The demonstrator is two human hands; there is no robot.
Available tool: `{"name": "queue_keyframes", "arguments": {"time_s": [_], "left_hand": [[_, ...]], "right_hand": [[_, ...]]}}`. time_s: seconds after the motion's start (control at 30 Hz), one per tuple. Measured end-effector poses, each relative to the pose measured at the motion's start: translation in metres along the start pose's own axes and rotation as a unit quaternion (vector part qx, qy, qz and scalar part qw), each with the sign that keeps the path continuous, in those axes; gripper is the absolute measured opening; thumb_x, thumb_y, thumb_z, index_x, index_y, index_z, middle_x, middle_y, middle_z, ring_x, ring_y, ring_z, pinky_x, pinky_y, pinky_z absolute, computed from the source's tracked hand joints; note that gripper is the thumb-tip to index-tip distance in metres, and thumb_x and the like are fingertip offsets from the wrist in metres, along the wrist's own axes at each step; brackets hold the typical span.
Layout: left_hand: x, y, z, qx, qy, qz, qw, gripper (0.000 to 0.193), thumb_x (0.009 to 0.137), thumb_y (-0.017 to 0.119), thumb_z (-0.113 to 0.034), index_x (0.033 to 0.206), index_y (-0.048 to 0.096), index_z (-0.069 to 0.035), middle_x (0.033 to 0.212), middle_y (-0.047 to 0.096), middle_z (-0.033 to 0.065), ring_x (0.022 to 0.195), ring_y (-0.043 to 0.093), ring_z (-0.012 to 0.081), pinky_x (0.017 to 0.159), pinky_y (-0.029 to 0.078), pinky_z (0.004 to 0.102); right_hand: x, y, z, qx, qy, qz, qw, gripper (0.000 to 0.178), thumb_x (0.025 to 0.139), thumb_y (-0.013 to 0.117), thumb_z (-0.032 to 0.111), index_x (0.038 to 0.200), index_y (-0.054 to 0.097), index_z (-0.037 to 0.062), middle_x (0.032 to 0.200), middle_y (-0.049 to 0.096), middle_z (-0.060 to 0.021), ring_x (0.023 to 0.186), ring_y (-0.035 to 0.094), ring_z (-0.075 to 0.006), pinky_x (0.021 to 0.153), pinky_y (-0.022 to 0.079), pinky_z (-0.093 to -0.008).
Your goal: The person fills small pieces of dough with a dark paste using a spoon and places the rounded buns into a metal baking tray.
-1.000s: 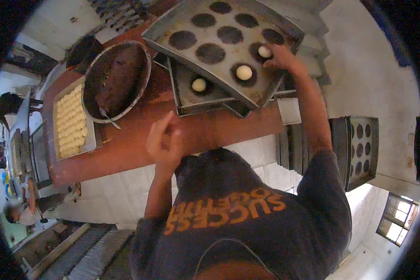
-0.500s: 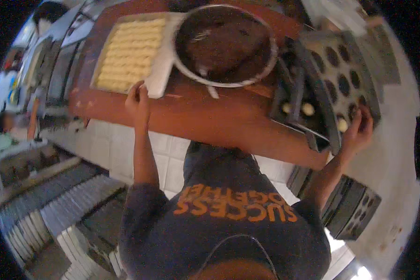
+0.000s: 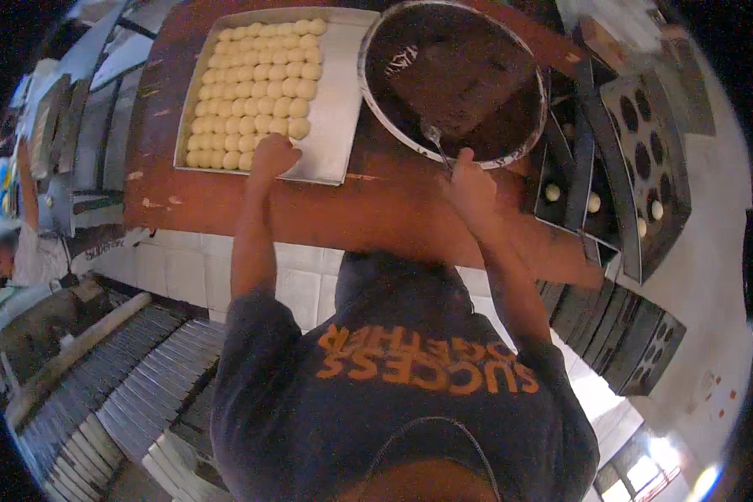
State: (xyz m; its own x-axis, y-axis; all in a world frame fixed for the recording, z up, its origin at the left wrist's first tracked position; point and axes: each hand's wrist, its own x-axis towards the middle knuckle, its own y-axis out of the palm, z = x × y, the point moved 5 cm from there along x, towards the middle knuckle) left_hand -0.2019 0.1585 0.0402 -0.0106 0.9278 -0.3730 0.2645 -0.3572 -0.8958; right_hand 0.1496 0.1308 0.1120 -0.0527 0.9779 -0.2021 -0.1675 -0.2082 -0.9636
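Observation:
My left hand [image 3: 274, 157], its fingers curled, is at the near edge of a metal tray [image 3: 336, 138], against the nearest dough balls [image 3: 263, 88]. Whether it grips one is hidden. These pale round balls sit in close rows over most of the tray. Beside the tray stands a wide round basin [image 3: 371, 96] of dark brown filling [image 3: 477, 79]. Over its near rim leans a metal spoon [image 3: 432, 134], its head in the filling, and my right hand [image 3: 471, 188] is closed round the handle.
To the right, dark metal baking moulds [image 3: 644, 159] with round hollows lie tilted at the table's [image 3: 351, 209] edge, a few dough balls [image 3: 594, 202] on them. More moulds [image 3: 619, 335] are stacked below. Metal trays [image 3: 142, 368] fill a rack at lower left. Another person [image 3: 17, 251] is at far left.
My right hand has left the moulds at the right and moved left to the spoon. My left hand has shifted slightly right, along the tray's near edge. Another dough ball shows on the moulds.

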Motion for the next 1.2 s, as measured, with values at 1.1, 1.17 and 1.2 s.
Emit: {"name": "queue_keyframes", "arguments": {"time_s": [1.1,1.17,1.2], "left_hand": [[-0.098,0.120,-0.152,-0.589,-0.035,-0.143,0.794,0.027,0.081,0.060,-0.021,0.097,0.061,0.001,0.088,0.062,0.0051,0.077,0.058,0.0154,0.070,0.047,0.0269],[-0.105,0.073,-0.184,-0.676,-0.080,-0.097,0.726,0.028,0.082,0.059,-0.020,0.100,0.058,0.002,0.092,0.061,0.0074,0.081,0.058,0.0170,0.072,0.047,0.0280],[-0.111,0.055,-0.196,-0.714,-0.108,-0.083,0.686,0.029,0.082,0.059,-0.019,0.101,0.057,0.003,0.094,0.060,0.0085,0.083,0.058,0.0178,0.073,0.047,0.0286]], "right_hand": [[0.100,-0.058,-0.082,-0.093,-0.348,0.199,0.911,0.018,0.074,0.055,0.016,0.083,0.065,0.0040,0.077,0.063,-0.0133,0.073,0.063,-0.0244,0.061,0.049,-0.0343],[0.089,-0.075,-0.078,0.073,-0.334,0.273,0.900,0.018,0.075,0.056,0.014,0.086,0.064,0.0028,0.074,0.062,-0.0123,0.071,0.062,-0.0221,0.061,0.047,-0.0315],[0.077,-0.085,-0.067,0.153,-0.309,0.267,0.900,0.019,0.076,0.055,0.013,0.089,0.064,0.0023,0.073,0.061,-0.0114,0.070,0.060,-0.0210,0.061,0.046,-0.0301]]}}
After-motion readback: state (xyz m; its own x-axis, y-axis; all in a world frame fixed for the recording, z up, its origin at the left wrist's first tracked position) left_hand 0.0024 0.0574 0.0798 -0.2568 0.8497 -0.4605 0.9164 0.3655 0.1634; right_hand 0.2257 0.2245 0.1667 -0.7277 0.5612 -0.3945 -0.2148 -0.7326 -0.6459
